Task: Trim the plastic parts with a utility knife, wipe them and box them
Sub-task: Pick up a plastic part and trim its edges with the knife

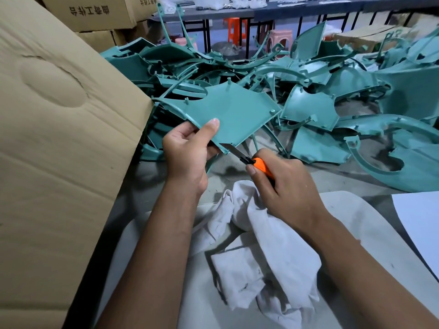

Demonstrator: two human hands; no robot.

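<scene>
1. Teal flat plastic panel is up at twelve o'clock, the left hand with fingers pinching its near corner.
2. Right hand grips the orange utility knife, blade on the bottom edge.
3. Best to shave lightly, stroking away from that thumb.

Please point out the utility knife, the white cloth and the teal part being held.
utility knife [260, 165], head view, on the orange handle above the right hand's fingers.
white cloth [273, 245], head view, on its crumpled middle.
teal part [237, 115], head view, on its flat face.
</scene>
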